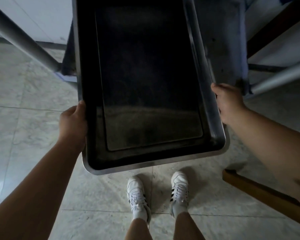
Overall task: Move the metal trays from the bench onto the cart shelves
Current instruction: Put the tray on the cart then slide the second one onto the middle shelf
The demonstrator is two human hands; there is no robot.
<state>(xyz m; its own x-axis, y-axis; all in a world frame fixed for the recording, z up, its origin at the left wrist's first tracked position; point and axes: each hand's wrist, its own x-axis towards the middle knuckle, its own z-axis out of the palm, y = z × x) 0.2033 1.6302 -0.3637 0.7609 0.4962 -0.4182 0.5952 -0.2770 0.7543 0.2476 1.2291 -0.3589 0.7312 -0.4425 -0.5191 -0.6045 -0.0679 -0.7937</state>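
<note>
A large dark metal tray [145,80] with a shiny rim fills the middle of the head view, held level above the floor. My left hand [73,122] grips its left long edge, thumb over the rim. My right hand [229,103] grips the right long edge. The tray's far end reaches over a grey cart shelf [222,42], whose surface shows to the right of the tray. The tray's near end hangs over my feet.
A grey metal tube [22,40] slants at upper left and another tube [280,78] at right, both cart frame parts. A brown wooden edge [260,189] sticks in at lower right. Pale marble floor tiles [24,118] lie below, with my white shoes [156,194].
</note>
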